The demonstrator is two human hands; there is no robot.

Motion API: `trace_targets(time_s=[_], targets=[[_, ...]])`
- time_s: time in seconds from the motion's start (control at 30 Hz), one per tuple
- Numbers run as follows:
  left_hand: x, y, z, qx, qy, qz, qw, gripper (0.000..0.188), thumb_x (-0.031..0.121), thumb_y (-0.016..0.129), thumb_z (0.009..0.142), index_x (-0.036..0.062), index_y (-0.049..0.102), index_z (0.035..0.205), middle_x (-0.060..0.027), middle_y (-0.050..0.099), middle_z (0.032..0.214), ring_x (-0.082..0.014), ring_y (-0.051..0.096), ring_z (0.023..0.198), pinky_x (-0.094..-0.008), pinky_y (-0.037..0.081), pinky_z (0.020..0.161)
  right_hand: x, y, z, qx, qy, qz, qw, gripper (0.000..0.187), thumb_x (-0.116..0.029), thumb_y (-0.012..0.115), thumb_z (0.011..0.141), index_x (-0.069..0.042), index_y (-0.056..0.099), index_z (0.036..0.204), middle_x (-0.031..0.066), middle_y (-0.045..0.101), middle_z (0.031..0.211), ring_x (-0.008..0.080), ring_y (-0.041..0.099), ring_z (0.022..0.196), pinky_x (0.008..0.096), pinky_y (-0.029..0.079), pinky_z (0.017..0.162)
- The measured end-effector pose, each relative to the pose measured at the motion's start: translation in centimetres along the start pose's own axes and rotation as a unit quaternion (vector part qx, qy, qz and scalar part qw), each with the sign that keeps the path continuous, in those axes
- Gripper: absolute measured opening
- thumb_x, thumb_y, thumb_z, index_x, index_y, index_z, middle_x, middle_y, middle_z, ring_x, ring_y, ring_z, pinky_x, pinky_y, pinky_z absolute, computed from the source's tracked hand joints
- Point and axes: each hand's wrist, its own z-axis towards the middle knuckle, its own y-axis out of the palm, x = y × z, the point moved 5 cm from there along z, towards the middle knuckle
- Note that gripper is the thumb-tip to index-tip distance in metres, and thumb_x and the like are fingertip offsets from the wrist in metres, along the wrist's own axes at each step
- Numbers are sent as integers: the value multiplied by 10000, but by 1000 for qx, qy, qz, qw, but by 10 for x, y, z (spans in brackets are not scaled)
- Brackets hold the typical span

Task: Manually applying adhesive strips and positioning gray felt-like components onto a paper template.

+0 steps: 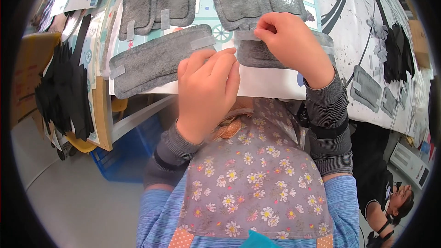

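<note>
Several grey felt-like pads with stitched edges lie on the table, each with short whitish strips at its ends. My right hand is over the grey pad at centre right, thumb and forefinger pinched at the end of a whitish strip. My left hand hovers in front of the tilted grey pad at the left, close to the whitish strip on its right end. Its fingers are curled together near the thumb; anything between them is too small to make out.
Further grey pads lie along the back. Black fabric strips hang at the left table edge, and a black bundle lies far right beside small grey pads. A blue crate stands below. Another person is at lower right.
</note>
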Motion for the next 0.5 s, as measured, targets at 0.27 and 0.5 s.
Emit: trace_targets(time_s=[0.27,0.5], targets=[[0,9,6,-15,8,20,1000,72,80,642,845,65,636,914,-18,721,1052,-226,611,933,-381,389,826,0,0,0,1,17,-6,1000,154,-145,618,845,1,652,812,184,654,791,374,627,758,435,503,685],[0,20,16,-22,9,41,999,102,98,633,852,70,653,948,-16,710,951,-218,615,930,-379,393,821,-3,1,1,-3,16,-51,999,151,-156,627,839,-11,664,814,178,663,777,364,646,766,435,514,687]])
